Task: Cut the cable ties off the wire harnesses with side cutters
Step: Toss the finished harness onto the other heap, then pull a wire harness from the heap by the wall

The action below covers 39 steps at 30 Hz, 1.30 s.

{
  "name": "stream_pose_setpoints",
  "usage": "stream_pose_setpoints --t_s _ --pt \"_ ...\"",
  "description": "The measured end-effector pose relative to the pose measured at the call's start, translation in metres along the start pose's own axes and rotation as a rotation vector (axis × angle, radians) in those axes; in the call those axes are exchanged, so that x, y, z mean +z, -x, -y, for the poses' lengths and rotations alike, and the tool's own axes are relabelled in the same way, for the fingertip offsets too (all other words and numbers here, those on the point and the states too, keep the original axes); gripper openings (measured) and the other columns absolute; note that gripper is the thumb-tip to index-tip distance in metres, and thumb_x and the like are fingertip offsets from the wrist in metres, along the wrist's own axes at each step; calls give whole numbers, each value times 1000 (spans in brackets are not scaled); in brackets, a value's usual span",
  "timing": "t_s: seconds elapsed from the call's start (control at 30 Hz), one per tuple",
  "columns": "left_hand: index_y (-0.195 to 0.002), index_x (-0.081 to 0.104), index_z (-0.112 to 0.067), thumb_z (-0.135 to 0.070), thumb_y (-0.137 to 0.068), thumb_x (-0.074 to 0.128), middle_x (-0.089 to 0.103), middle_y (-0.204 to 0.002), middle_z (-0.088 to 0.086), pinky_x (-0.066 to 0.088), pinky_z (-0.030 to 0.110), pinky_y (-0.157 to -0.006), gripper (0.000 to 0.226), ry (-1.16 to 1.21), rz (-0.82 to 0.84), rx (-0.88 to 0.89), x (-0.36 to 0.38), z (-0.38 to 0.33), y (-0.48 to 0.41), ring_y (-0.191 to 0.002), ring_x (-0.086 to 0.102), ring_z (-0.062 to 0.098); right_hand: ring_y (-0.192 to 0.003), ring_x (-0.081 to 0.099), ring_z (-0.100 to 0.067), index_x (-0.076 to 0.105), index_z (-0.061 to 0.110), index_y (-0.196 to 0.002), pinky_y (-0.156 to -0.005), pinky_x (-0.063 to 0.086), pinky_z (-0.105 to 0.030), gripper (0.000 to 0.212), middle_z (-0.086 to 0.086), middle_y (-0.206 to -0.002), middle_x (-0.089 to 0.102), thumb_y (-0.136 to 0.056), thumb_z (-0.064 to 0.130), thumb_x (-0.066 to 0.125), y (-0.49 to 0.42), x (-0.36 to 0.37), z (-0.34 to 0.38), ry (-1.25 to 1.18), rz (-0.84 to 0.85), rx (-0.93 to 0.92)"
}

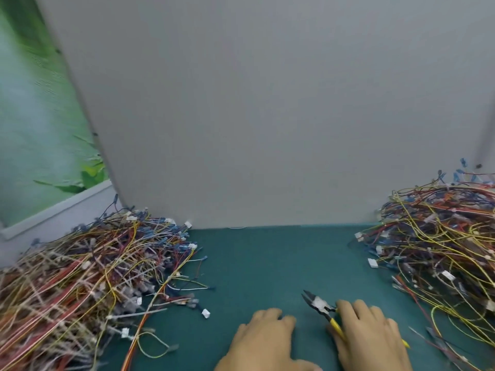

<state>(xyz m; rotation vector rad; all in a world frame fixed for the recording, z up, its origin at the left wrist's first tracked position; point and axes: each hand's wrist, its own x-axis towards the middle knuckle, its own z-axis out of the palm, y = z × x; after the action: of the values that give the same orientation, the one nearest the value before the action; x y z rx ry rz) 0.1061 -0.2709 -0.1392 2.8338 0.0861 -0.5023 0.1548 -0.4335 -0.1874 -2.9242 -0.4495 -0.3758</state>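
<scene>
The side cutters (322,309) lie low on the green mat (267,258), toward its near edge and right of its middle; their long axis runs on a diagonal, with the dark pointed nose aimed up and to the left, toward the grey panel (267,103) behind the mat, and the yellow handles trailing down to the right; whether the blades are parted cannot be told. The right hand (371,336) is wrapped over the yellow handles, fingers curled on them, so it is clamped on the cutters; only the head and a short stretch of handle show beyond the fingers, with a yellow tip poking out past the far side of the hand. The left hand (263,341) rests palm down on the mat just left of the cutters, fingers together and flat, gripping nothing. No bin or tray shows; the wire harnesses sit loose in two heaps; the left heap (80,285) spreads well left of the cutters, a tangle of red, yellow, blue and grey leads with white connectors; the right heap (444,245) rises to the right of the cutters, its nearest yellow loops close beside the right hand; small white ties show among the wires, blurred.
</scene>
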Motion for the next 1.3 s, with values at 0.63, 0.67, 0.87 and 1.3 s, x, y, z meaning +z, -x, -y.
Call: stream_pose_setpoints --t_s 0.63,0.67,0.87,1.3 --pt "-101 64 -18 -27 -98 41 67 -98 5 48 34 -72 25 125 -793 -519 -37 108 4 -90 62 26 -111 44 -10 35 43 -119 -81 32 -26 37 16 -112 43 -91 66 28 -4 3 1 36 -2 -21" --pt "-104 64 -17 -24 -98 41 66 -100 6 49 36 -74 25 115 -797 -573 -38 117 5 -91 61 27 -111 44 -10 35 43 -119 -80 32 -26 37 16 -112 43 -91 67 28 -4 3 1 31 1 -18" --pt "-106 63 -12 -19 -92 47 64 -108 8 50 38 -81 23 108 -710 -776 -33 143 4 -102 58 28 -110 44 -9 34 44 -118 -79 31 -25 36 17 -112 43 -91 68 29 -5 -1 2 -1 19 -15" --pt "-115 58 -18 -31 -88 66 68 -104 5 48 38 -85 32 476 -760 -636 -30 139 -8 -98 62 29 -114 43 -10 33 44 -121 -88 35 -26 38 17 -115 43 -91 67 29 -5 0 1 -9 31 -7"
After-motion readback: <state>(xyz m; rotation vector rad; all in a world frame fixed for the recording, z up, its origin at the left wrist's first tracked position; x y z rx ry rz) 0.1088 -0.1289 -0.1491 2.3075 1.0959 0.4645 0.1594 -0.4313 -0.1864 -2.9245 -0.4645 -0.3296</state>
